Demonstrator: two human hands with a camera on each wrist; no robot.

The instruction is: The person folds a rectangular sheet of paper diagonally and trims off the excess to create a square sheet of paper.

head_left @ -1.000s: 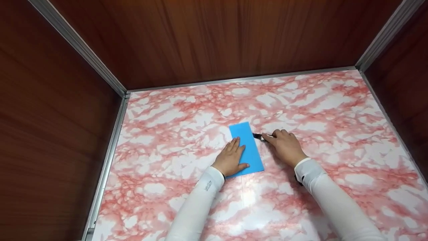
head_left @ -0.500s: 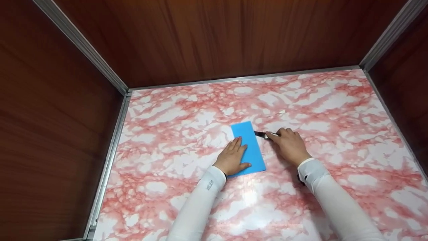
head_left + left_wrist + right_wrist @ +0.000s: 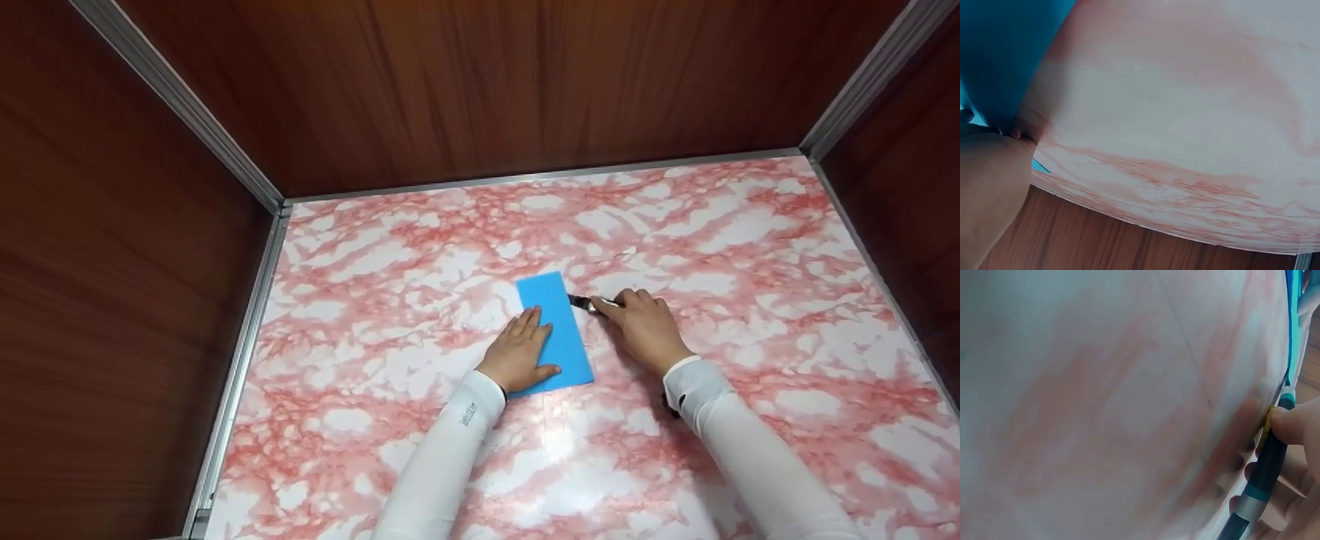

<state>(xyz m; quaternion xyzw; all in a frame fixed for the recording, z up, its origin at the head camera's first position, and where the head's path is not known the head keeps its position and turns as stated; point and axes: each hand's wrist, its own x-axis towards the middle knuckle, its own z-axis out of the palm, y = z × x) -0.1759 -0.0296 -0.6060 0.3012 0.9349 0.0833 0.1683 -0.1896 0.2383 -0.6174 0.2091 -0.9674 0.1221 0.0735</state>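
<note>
A sheet of blue paper [image 3: 559, 337], seemingly folded into a narrow rectangle, lies on the tabletop in the head view. My left hand [image 3: 517, 352] rests flat over its left part, fingers stretched and thumb spread toward the lower edge. To the right, my right hand [image 3: 649, 326] grips a knife [image 3: 581, 302] with a dark blade, its tip right at the paper's right edge. In the right wrist view the knife's handle [image 3: 1269, 467] is dark with teal and grey bands, held between thumb and curled fingers. The left wrist view catches the paper [image 3: 1005, 50] and part of my left hand [image 3: 994, 180].
The table [image 3: 375, 300] has a red-and-white marbled surface. Dark wood panels stand at the back [image 3: 487, 90], left and right, with metal strips [image 3: 540, 178] along their edges. Both forearms wear white sleeves [image 3: 442, 450].
My right hand has shifted very slightly to the right, the knife tip staying at the paper's right edge. The left hand and the paper keep their places; the head view sways a little.
</note>
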